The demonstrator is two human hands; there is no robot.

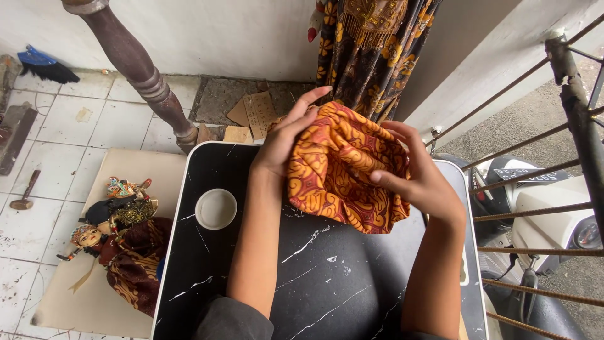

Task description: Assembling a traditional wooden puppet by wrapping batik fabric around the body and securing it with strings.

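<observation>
Above table (352, 296): we hold the cloth (343, 167) with both forearms raised.
Left hand (283, 141): fingers extended, cupping the cloth's left edge.
Right hand (421, 179): thumb and fingers pinching its right fold.

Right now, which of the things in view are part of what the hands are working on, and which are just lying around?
In hand:
- orange patterned cloth, gripped by the left hand and right hand
- black marbled table beneath it

Lying about:
- white bowl on the table
- puppets on the floor mat
- hammer
- blue brush
- cardboard scraps
</observation>
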